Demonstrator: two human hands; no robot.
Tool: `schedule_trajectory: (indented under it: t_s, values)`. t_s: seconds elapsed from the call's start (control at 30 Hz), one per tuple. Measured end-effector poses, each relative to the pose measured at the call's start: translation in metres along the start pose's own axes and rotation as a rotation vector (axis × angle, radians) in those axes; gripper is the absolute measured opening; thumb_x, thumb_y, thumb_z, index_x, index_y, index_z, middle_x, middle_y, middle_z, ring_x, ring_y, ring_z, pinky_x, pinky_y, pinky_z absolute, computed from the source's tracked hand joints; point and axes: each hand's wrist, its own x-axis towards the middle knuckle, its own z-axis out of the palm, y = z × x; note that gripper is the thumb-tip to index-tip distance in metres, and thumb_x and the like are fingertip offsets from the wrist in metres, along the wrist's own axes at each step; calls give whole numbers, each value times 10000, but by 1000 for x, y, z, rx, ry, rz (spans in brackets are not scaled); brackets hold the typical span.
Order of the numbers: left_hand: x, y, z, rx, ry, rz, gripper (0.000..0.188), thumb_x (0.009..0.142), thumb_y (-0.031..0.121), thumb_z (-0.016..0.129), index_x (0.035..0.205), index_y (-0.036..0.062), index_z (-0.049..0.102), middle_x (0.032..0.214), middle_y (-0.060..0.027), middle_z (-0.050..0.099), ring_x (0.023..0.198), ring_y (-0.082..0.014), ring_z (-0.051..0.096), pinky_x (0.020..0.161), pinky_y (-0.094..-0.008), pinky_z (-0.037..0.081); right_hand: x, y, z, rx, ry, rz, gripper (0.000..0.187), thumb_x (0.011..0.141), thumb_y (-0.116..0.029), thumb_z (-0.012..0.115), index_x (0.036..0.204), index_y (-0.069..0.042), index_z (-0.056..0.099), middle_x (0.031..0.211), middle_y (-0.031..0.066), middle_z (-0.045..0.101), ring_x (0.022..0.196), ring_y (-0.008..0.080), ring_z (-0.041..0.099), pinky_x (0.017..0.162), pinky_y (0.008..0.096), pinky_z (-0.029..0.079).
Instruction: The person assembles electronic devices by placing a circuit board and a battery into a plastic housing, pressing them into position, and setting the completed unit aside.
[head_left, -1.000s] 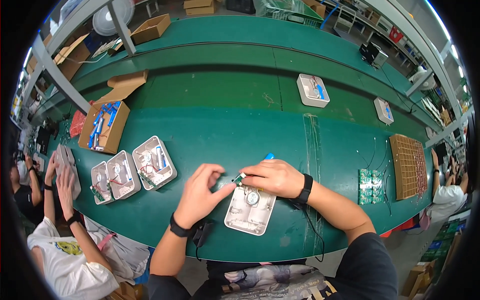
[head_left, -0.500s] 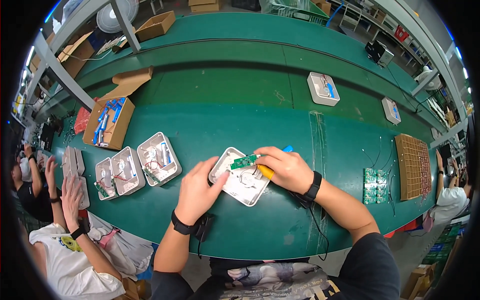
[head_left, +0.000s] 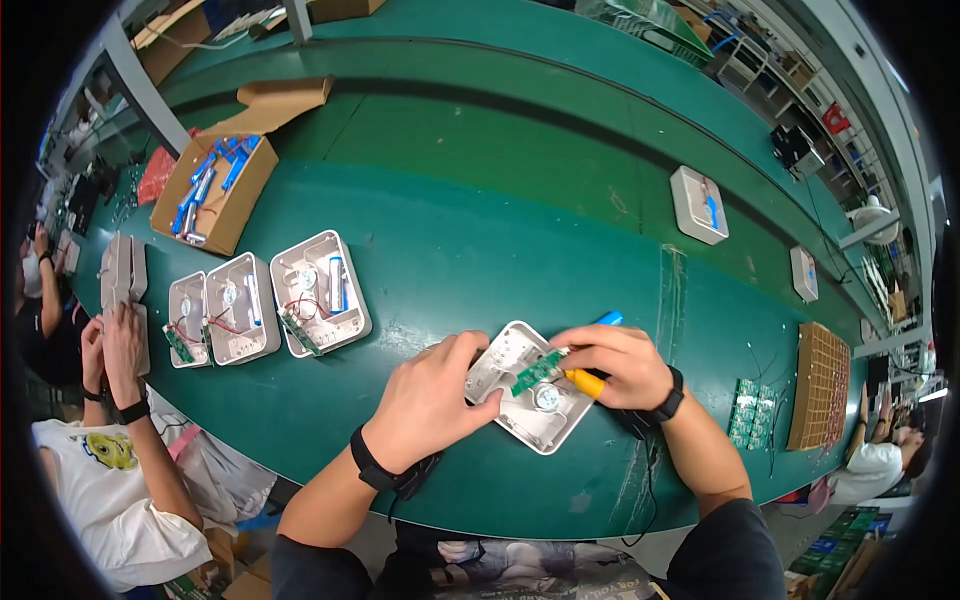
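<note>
A white plastic housing [head_left: 545,438] rests tilted on the green table in front of me, with a round white part and thin wires inside. My left hand [head_left: 430,400] grips its left side, thumb over the rim. My right hand [head_left: 625,368] pinches a small green circuit board [head_left: 538,372] above the open housing. A yellow object [head_left: 584,382], perhaps a tool handle, lies under the fingers of that hand; its kind is hard to make out. Beyond the knuckles shows a blue end [head_left: 608,318], mostly hidden, so I cannot tell what it belongs to.
To the left stand several open housings [head_left: 320,290] with blue cells, wires and boards. Behind them is a cardboard box [head_left: 255,200] of blue cells. At right lie green boards [head_left: 752,415] beside a gridded brown tray [head_left: 822,385]. A co-worker's hands [head_left: 120,350] are at far left.
The view has swung, shifting the scene. Both hands keep their hold; the circuit board is more steeply slanted over the housing. The co-worker's raised hands have come down onto the housings at left.
</note>
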Motion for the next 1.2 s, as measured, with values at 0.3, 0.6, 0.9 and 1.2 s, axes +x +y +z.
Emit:
schedule_trajectory:
  t_s: [0.3,0.6,0.9,1.2]
  values:
    - [-4,-6,-5,132,-12,215,249,856,244,823,999,81,701,972,-70,665,789,-245,724,612,-372,597,-24,10,4,274,-10,141,158,848,-27,852,991,-52,789,1181,151,776,935,276,766,781,354,612]
    - [-8,3,-4,339,-68,182,184,822,187,849,965,85,793,952,-62,667,770,-253,699,635,-367,589,-29,17,9,411,14,188,229,807,69,825,1001,-50,793,1208,146,769,1005,265,764,807,345,623]
    - [-9,0,-7,286,-46,192,146,852,198,817,885,70,756,929,-67,634,753,-239,686,599,-349,594,-22,1,-1,255,-56,197,236,825,2,831,1046,-61,780,1220,126,747,1039,278,743,865,373,605]
    - [-16,-1,-5,269,-53,160,134,867,181,820,887,59,771,972,-83,661,788,-263,712,627,-371,611,33,-36,-15,-24,-210,129,355,854,-313,854,1126,-93,791,1392,167,633,1337,410,570,1061,548,491]
